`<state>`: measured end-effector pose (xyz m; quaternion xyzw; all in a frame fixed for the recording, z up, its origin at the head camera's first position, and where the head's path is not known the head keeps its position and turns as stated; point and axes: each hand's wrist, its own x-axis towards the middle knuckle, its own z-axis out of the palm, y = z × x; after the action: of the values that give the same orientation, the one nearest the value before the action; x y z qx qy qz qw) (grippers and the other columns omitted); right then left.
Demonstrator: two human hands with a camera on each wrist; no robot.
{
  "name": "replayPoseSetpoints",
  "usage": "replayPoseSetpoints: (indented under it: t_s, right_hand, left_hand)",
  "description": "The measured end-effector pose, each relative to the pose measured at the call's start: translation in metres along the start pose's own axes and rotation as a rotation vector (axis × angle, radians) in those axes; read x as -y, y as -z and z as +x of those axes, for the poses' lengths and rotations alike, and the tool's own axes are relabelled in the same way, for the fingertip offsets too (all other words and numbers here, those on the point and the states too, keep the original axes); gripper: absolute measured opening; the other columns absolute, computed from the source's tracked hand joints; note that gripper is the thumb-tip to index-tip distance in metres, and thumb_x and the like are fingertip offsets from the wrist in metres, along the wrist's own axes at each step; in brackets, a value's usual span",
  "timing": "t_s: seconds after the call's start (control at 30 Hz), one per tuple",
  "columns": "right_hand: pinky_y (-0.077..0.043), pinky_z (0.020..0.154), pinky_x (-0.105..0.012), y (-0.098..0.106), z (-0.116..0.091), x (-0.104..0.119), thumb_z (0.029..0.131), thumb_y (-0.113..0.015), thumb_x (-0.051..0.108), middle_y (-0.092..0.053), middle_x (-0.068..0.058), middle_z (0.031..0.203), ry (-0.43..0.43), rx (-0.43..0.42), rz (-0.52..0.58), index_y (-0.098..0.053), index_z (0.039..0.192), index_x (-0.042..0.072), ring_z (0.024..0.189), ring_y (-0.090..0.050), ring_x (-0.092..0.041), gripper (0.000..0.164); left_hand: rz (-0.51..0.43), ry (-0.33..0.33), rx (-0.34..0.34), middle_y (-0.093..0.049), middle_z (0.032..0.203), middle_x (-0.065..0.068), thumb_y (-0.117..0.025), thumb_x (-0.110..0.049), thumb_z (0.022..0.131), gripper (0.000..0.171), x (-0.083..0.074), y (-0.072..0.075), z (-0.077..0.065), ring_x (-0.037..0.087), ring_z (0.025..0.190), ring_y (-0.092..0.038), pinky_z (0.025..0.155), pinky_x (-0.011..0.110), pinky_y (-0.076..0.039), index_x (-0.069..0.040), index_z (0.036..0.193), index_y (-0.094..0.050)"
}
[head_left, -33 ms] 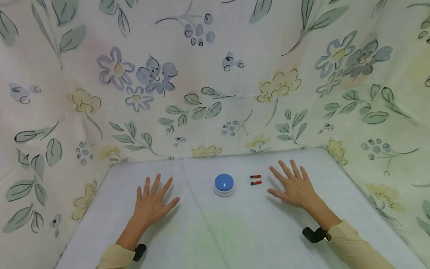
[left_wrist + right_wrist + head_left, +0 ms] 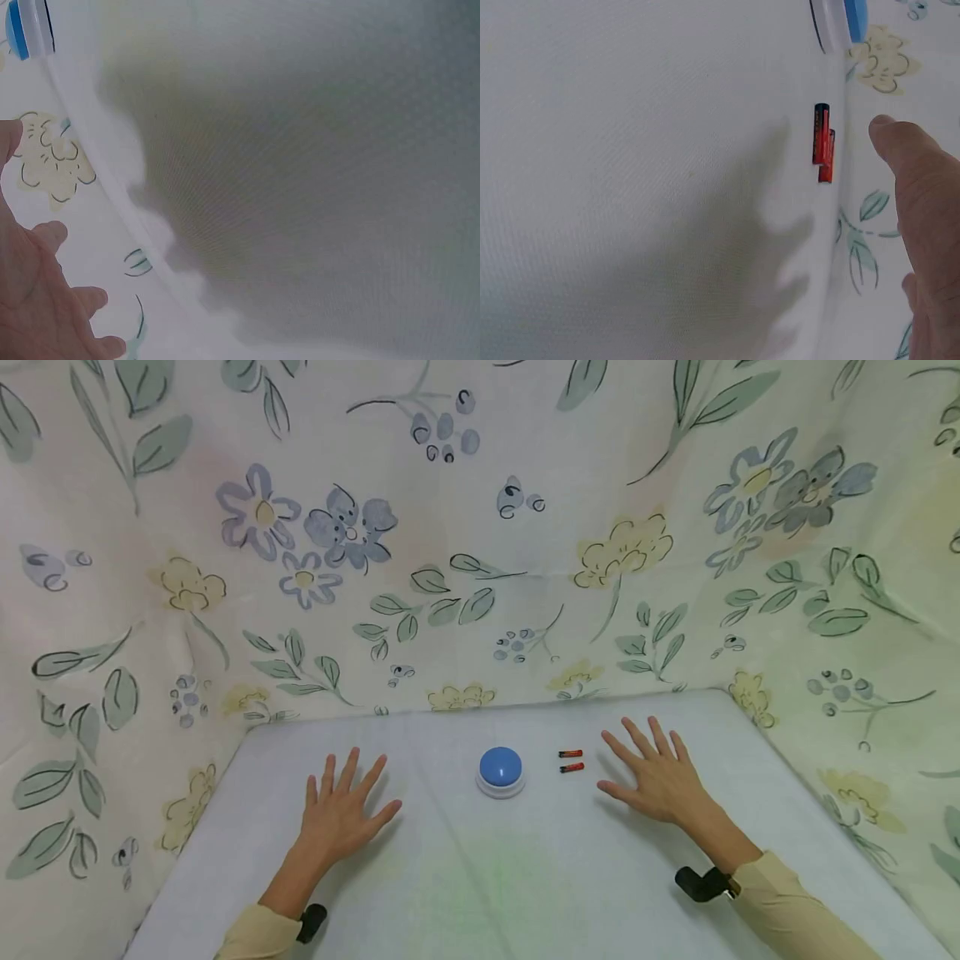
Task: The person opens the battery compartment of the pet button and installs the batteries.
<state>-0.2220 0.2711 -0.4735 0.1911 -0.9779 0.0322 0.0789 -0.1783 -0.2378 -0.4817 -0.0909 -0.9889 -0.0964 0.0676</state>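
Observation:
A round blue dome with a white base (image 2: 500, 770), like a push light or button, sits on the white table between the two hands. Just right of it lie two red batteries with black ends, a far battery (image 2: 570, 753) and a near battery (image 2: 572, 767), roughly parallel. My left hand (image 2: 339, 814), fingers spread, hovers over the table left of the dome and holds nothing. To the right of the batteries my right hand (image 2: 660, 781) is likewise spread, its thumb and fingers apart from them. Both hands cast shadows on the cloth.
The white table (image 2: 480, 893) is covered in smooth cloth with a faint crease. A floral curtain (image 2: 450, 543) rises behind its back edge and along both sides. Each wrist carries a black camera mount, the right mount (image 2: 701, 884) being the plainer to see.

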Motion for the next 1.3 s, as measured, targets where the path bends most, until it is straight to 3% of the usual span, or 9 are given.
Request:
replayPoseSetpoints:
  t_s: [0.17, 0.3, 0.43, 0.53, 0.73, 1.0, 1.3]
  right_hand:
    - [-0.016, 0.109, -0.072, -0.001, -0.002, -0.001, 0.094, -0.057, 0.067, -0.025, -0.019, 0.163, 0.017, -0.008, 0.076, -0.038, 0.159, 0.020, 0.147, -0.008, -0.051, 0.083]
    - [-0.028, 0.103, -0.074, 0.002, -0.004, -0.001, 0.095, -0.067, 0.053, -0.035, -0.022, 0.157, 0.054, -0.043, 0.219, -0.042, 0.156, 0.014, 0.142, -0.025, -0.052, 0.077]
    - [-0.043, 0.098, -0.064, 0.006, -0.008, -0.002, 0.097, -0.071, 0.040, -0.050, -0.021, 0.145, 0.079, -0.027, 0.438, -0.048, 0.148, 0.005, 0.128, -0.050, -0.043, 0.066]
    - [-0.052, 0.092, -0.051, 0.005, -0.011, -0.002, 0.098, -0.072, 0.030, -0.061, -0.017, 0.132, 0.099, -0.028, 0.601, -0.058, 0.136, 0.000, 0.113, -0.063, -0.032, 0.050]
    - [-0.056, 0.083, -0.030, -0.002, -0.010, 0.002, 0.096, -0.074, 0.015, -0.068, -0.011, 0.110, 0.105, -0.045, 0.831, -0.068, 0.115, 0.002, 0.094, -0.067, -0.016, 0.024]
    - [-0.056, 0.084, -0.029, -0.014, -0.003, 0.020, 0.096, -0.073, 0.012, -0.068, -0.013, 0.110, 0.134, -0.038, 0.953, -0.067, 0.115, 0.000, 0.095, -0.068, -0.019, 0.023]
    - [-0.056, 0.087, -0.032, -0.024, 0.016, 0.048, 0.096, -0.072, 0.010, -0.066, -0.019, 0.117, 0.180, -0.054, 0.992, -0.066, 0.118, -0.003, 0.099, -0.068, -0.023, 0.027]
  left_hand:
    - [-0.022, -0.031, -0.003, -0.024, 0.162, 0.024, -0.057, -0.061, 0.096, 0.076, 0.004, 0.003, -0.003, 0.055, 0.145, -0.011, 0.107, 0.077, -0.013, -0.021, 0.159, -0.039]
    - [-0.093, -0.103, -0.043, -0.036, 0.156, 0.025, -0.068, -0.041, 0.096, 0.070, 0.011, 0.006, -0.005, 0.054, 0.141, -0.026, 0.104, 0.076, -0.025, -0.013, 0.155, -0.043]
    - [-0.238, -0.153, -0.058, -0.054, 0.141, 0.021, -0.073, -0.024, 0.095, 0.060, 0.017, 0.012, -0.007, 0.046, 0.128, -0.048, 0.100, 0.064, -0.041, -0.004, 0.147, -0.051]
    - [-0.401, -0.162, -0.044, -0.062, 0.130, 0.018, -0.073, -0.014, 0.095, 0.049, 0.019, 0.017, -0.008, 0.040, 0.117, -0.059, 0.095, 0.059, -0.048, -0.001, 0.139, -0.056]
    - [-0.640, -0.137, 0.026, -0.067, 0.122, 0.015, -0.072, -0.011, 0.097, 0.037, 0.012, 0.018, -0.006, 0.035, 0.107, -0.066, 0.090, 0.056, -0.053, -0.006, 0.132, -0.061]
    - [-0.791, -0.137, 0.085, -0.065, 0.124, 0.017, -0.076, -0.020, 0.095, 0.043, -0.005, 0.011, 0.002, 0.034, 0.108, -0.065, 0.093, 0.055, -0.051, -0.008, 0.133, -0.060]
    - [-0.883, -0.128, 0.137, -0.061, 0.131, 0.018, -0.076, -0.025, 0.095, 0.051, -0.023, 0.001, 0.012, 0.037, 0.115, -0.061, 0.096, 0.049, -0.051, -0.010, 0.140, -0.055]
